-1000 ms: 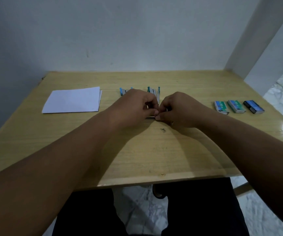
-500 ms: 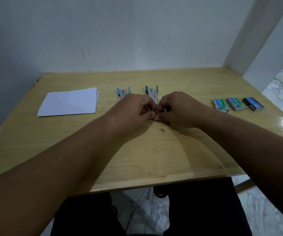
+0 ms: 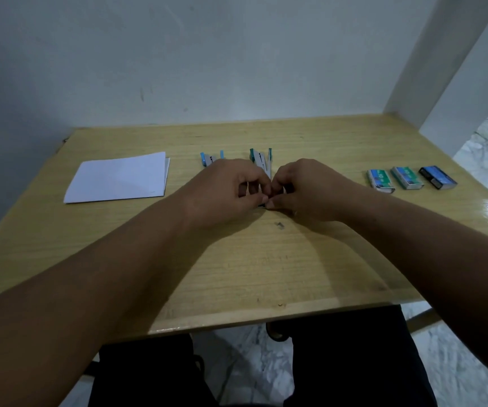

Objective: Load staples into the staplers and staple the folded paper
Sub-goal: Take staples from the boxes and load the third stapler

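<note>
The pale wooden table (image 3: 266, 259) fills my view, pushed against a grey-white wall. On its left lies the white folded paper (image 3: 119, 179), flat and untouched, well apart from my hands. Over the last second almost nothing on the table has shifted; only my head has tipped, so the whole scene sits a little differently in view. The paper and the boxes keep their places.

My left hand (image 3: 231, 192) and right hand (image 3: 304, 190) have stayed together at mid-table, fingertips touching over something small and dark. Both sets of fingers are curled tight and pinching, but what they pinch is nearly all hidden; I judge it to be a strip of staples or a stapler part, and cannot say which.

Just behind my left hand sits a light-blue and white small stapler (image 3: 209, 158), and beside it, behind the gap between my hands, a teal and white small stapler (image 3: 261, 160), both seemingly hinged open. To the right lie three small staple boxes in a row: two green and white ones (image 3: 380, 180) (image 3: 407, 177) and a dark blue one (image 3: 436, 177).

A tiny grey fragment (image 3: 280, 225) lies just near my hands.

So little change suggests to me that loading is slow fiddling work, and stapling the paper is not yet begun.
</note>
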